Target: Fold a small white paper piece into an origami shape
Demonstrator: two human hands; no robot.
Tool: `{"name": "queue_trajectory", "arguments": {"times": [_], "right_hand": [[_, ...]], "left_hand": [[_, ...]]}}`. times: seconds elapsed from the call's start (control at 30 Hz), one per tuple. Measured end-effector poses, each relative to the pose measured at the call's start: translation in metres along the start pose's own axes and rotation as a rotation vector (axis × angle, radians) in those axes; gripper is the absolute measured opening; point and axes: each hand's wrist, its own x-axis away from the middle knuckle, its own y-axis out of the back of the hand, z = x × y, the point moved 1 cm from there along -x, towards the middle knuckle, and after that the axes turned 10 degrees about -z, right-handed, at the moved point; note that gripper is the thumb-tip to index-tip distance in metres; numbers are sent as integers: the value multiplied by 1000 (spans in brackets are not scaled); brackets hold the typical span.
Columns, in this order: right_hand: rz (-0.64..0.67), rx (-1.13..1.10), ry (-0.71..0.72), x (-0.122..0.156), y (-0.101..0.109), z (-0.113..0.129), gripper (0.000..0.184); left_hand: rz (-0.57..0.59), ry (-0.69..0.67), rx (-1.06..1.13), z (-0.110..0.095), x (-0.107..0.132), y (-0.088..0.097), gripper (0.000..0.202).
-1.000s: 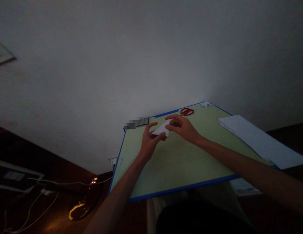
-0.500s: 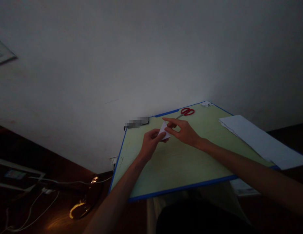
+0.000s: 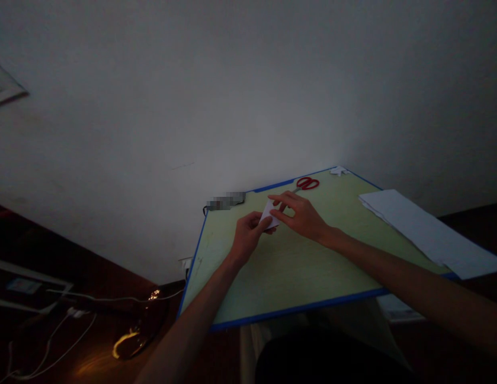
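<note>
Above the middle of the pale green table (image 3: 280,272), a small folded piece of white paper (image 3: 269,213) is held up between my two hands. My left hand (image 3: 248,230) grips its lower left part, thumb on top and fingers beneath. At the upper right edge of the paper is my right hand (image 3: 302,214), its thumb and index finger closed around that edge. Some fingertips are hidden behind the paper. Just beyond my right hand lie scissors (image 3: 308,183) with red handles, their blades partly covered by the hand.
White paper sheets (image 3: 424,229) lie along the table's right side and overhang its edge. Small white scraps (image 3: 339,170) rest in the far corner. A dark object (image 3: 226,201), partly blurred out, is at the far left edge. White cables (image 3: 112,298) run at the lower left.
My right index finger has bent slightly, and the other fingers have come up beside it. The paper and my left hand have hardly moved.
</note>
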Motion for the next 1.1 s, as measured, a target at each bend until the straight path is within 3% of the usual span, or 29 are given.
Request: {"name": "queue_trajectory", "arguments": {"times": [0.2,0.43,0.53,0.73,0.87,1.1], "right_hand": [[-27,10,25,0,0,-1,36],[-30,-44,41,0,-1,4,15],[-9,-60,46,0,-2,4,20],[38,-95,185,1,-2,8,20],[48,-88,176,3,-2,11,24],[-11,-71,106,2,-3,7,25]], "left_hand": [[-11,5,-3,1,0,-1,39],[-15,9,-26,4,0,-1,42],[-22,4,-14,4,1,-2,41],[-75,57,94,3,1,-3,41],[-117,105,203,2,-2,-2,39],[-82,130,271,2,-1,-3,35]]}}
